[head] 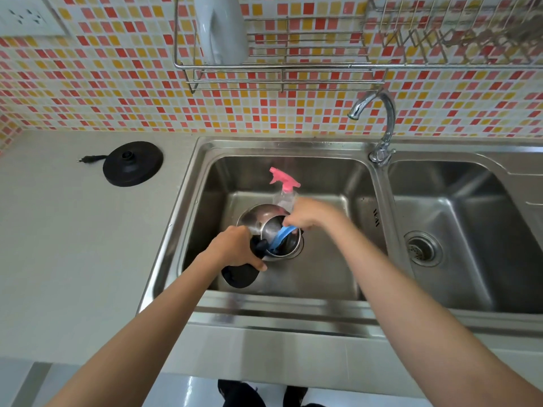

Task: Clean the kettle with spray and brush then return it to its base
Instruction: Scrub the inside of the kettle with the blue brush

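A steel kettle with a black handle and open black lid stands in the left sink basin. My left hand grips the kettle's black handle. My right hand holds a blue brush whose handle reaches down into the kettle's mouth; the hand is blurred. A clear spray bottle with a pink trigger head stands in the basin just behind the kettle. The round black kettle base lies on the counter to the left of the sink, its plug beside it.
A chrome faucet rises between the two basins, its spout over the left one. The right basin has a drain strainer. Wire racks hang on the tiled wall above, holding a white object. A wall socket sits at top left.
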